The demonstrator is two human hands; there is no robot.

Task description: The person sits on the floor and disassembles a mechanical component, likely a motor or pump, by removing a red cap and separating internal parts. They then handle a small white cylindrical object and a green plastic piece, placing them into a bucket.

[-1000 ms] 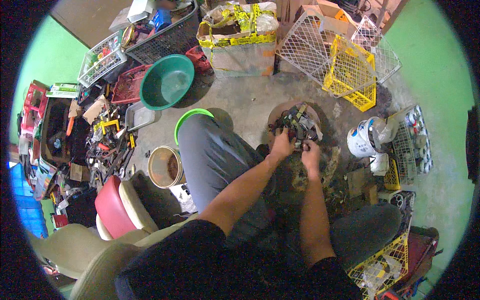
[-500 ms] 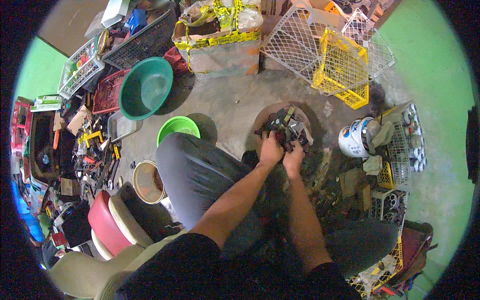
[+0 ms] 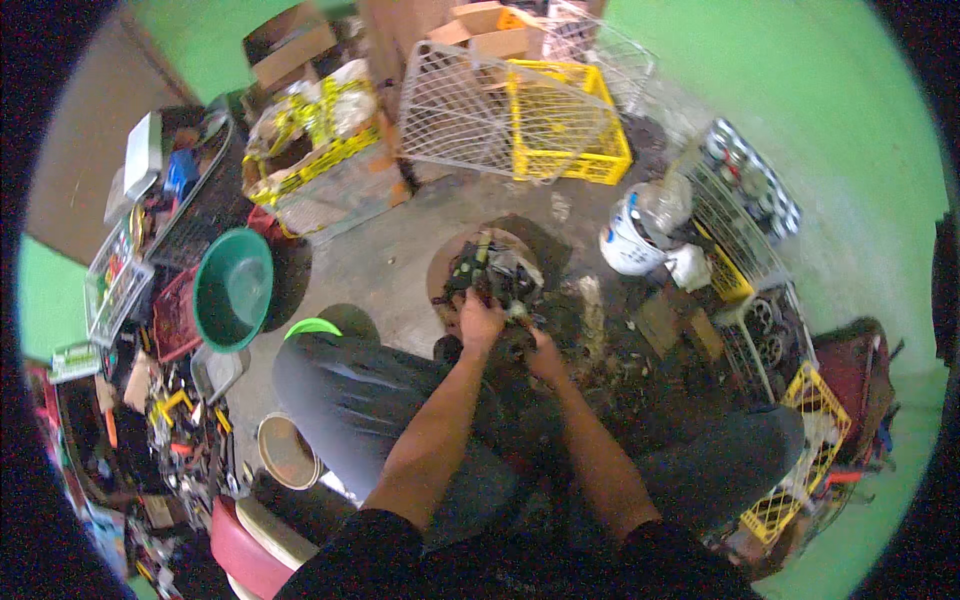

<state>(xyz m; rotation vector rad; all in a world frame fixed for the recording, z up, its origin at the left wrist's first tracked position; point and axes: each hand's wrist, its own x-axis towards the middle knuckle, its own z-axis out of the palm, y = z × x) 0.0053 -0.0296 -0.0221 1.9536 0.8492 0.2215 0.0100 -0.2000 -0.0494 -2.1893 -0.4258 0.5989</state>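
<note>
Ahead of my knees is a round brown base [image 3: 440, 268] bearing a heap of dark, mixed scrap parts [image 3: 487, 262], with some pale and greenish pieces among them. My left hand [image 3: 480, 322] is at the near side of the heap, its fingers curled in against the dark pieces. Slightly nearer and to the right, my right hand [image 3: 545, 358] is closed beside a dark piece at the heap's edge. The fingertips of both hands are mostly hidden, and I cannot make out what they grip.
A white bucket [image 3: 628, 240] stands to the right, near a yellow crate [image 3: 570, 165] and a grey wire rack [image 3: 455, 120]. At left are a green basin [image 3: 203, 300], a beige bucket [image 3: 265, 450] and scattered tools [image 3: 185, 425]. A taped box [image 3: 330, 195] stands at the back.
The whole view has swung, so the heap and hands appear farther left. My right hand has drawn a little away from my left, toward me.
</note>
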